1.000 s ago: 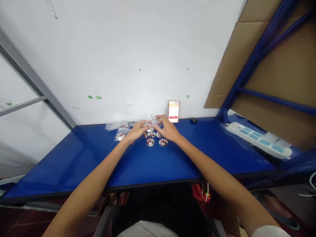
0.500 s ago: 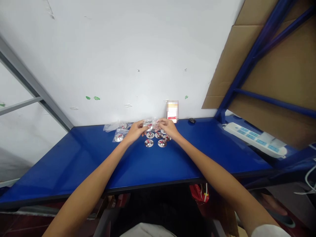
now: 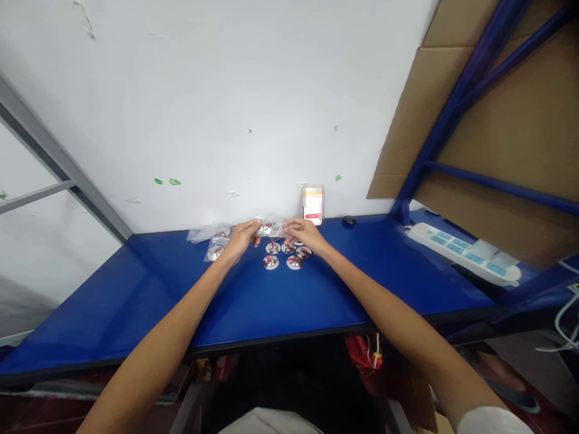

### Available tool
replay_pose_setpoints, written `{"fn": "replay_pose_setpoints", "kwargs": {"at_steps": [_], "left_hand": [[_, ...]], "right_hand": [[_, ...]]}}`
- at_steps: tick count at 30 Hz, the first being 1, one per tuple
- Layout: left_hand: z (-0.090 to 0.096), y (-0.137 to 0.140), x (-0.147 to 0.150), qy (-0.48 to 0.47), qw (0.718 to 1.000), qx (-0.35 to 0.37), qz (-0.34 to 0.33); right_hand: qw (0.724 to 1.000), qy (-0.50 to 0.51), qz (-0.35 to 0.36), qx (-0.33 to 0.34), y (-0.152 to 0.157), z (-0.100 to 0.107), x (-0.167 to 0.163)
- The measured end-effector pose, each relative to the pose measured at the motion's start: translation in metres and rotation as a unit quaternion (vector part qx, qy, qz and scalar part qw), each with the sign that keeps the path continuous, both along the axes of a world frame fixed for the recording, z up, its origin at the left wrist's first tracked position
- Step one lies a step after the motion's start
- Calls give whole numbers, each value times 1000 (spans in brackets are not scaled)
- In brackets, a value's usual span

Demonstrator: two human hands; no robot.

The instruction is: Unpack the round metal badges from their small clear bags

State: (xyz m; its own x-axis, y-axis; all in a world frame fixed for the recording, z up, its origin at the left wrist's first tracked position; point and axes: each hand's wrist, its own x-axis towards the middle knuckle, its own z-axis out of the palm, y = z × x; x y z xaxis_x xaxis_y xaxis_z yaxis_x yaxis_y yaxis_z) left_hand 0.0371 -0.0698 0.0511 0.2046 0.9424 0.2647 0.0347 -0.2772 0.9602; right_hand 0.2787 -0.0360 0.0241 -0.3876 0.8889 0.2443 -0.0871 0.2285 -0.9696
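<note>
Between my hands, just above the back of the blue table, is a clear plastic bag (image 3: 275, 228) with a shiny round metal disc (image 3: 265, 229) inside. My left hand (image 3: 243, 237) is closed on the bag's left side, by the disc. The fingers of my right hand (image 3: 302, 232) pinch the bag's right end. Below lie several loose shiny discs (image 3: 271, 262) with red marks, some partly hidden by my right hand. To the left of my left hand, a bagged disc (image 3: 216, 252) rests on the table, with another bag (image 3: 201, 233) behind it.
A phone (image 3: 313, 206) with a lit screen leans against the white wall (image 3: 271, 90). A black mouse (image 3: 349, 220) sits to its right. Farther right lies a white power strip (image 3: 464, 253) by the blue frame (image 3: 441, 135). A red bag (image 3: 363, 352) is under the blue table (image 3: 253, 307).
The bag between my hands is drawn out flatter and wider. My left hand has shifted slightly left with it. The whole view has moved a little.
</note>
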Motion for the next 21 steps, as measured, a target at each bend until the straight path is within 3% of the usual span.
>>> {"fn": "replay_pose_setpoints", "kwargs": {"at_steps": [7,15,21], "left_hand": [[10,-6,-1,61,997,39,21],[11,-10,7,-44,998,-18,-29],[17,-17,9,-149,983,-58,-87]], "right_hand": [[998,-43,56,-1,-5,-4,-5],[993,-48,104,-35,-15,-2,-13],[996,-41,74,-12,-17,4,-14]]}}
